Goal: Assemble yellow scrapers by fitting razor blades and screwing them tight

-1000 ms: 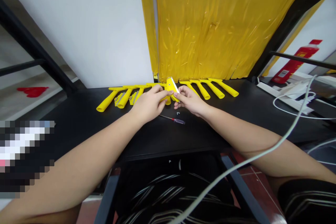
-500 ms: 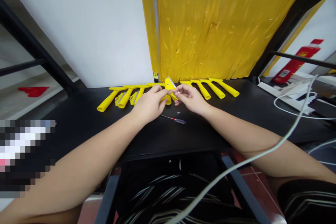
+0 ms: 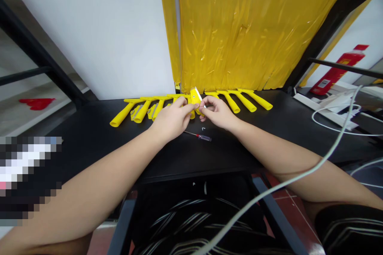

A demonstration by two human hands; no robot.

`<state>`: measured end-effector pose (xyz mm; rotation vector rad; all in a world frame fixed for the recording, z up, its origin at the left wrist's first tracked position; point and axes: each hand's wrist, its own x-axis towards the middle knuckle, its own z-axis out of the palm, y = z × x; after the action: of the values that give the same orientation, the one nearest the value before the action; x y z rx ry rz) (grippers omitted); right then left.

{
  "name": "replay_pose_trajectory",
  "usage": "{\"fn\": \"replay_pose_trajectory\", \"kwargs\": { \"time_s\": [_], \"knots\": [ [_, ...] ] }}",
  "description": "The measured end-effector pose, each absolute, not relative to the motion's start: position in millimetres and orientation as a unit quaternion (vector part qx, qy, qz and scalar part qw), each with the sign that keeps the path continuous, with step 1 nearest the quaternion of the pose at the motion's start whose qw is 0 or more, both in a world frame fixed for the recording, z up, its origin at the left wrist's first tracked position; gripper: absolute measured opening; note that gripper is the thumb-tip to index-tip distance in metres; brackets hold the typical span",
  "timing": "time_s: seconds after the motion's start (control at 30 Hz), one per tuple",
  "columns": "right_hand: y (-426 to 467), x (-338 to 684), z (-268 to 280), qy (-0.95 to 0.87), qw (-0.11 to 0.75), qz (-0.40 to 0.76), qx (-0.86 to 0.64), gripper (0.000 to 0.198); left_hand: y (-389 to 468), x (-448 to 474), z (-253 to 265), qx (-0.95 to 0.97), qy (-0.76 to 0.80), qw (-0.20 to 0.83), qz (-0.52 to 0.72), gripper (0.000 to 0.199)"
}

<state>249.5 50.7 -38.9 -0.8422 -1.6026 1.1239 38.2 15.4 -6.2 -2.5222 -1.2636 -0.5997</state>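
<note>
My left hand [image 3: 176, 117] is closed around a yellow scraper [image 3: 195, 98], thumb pressed on it. The scraper has a flat head with a small round hole, tilted upward, and a white strip [image 3: 199, 94] runs along its right edge. Beside it, my right hand [image 3: 217, 111] is closed, thumb and fingertips pinching the lower end of the white strip. Just below the hands a small screwdriver [image 3: 204, 138] with a clear handle lies on the black table [image 3: 227, 151]. A tiny white scrap [image 3: 203, 128] rests near it.
Several yellow scraper handles [image 3: 121, 114] line the table's back edge, more of them [image 3: 262, 101] to the right. A red bottle [image 3: 338, 69] stands at the right. One pale cable [image 3: 284, 185] crosses in front of my right forearm. Yellow film [image 3: 239, 28] covers the back panel.
The scraper head has turned slightly in my fingers and shifted a little right, showing its hole and white edge more clearly. Both hands keep their hold.
</note>
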Motion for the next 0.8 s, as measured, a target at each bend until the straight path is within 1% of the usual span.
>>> {"fn": "replay_pose_trajectory", "kwargs": {
  "time_s": [0.13, 0.4, 0.5, 0.6, 0.67, 0.8],
  "knots": [
    [54.1, 251.8, -38.8, -0.604, 0.485, 0.532, -0.344, 0.048, 15.8, 37.6, -5.8, -0.871, -0.426, 0.137, -0.205, 0.043],
    [57.5, 261.8, -36.7, -0.592, 0.447, 0.594, -0.311, 0.053, 20.9, 31.1, -6.7, -0.893, -0.368, 0.110, -0.236, 0.039],
    [57.4, 264.2, -33.2, -0.590, 0.427, 0.604, -0.323, 0.043, 21.3, 29.5, -5.6, -0.903, -0.344, 0.099, -0.238, 0.040],
    [55.9, 264.9, -29.0, -0.586, 0.436, 0.591, -0.341, 0.030, 20.7, 28.3, -4.6, -0.913, -0.327, 0.090, -0.228, 0.040],
    [55.1, 265.1, -27.1, -0.587, 0.441, 0.582, -0.348, 0.027, 20.4, 27.7, -4.3, -0.919, -0.318, 0.085, -0.218, 0.039],
    [55.9, 267.2, -26.5, -0.592, 0.435, 0.581, -0.350, 0.028, 20.8, 26.4, -4.2, -0.927, -0.307, 0.080, -0.201, 0.039]
  ]
}}
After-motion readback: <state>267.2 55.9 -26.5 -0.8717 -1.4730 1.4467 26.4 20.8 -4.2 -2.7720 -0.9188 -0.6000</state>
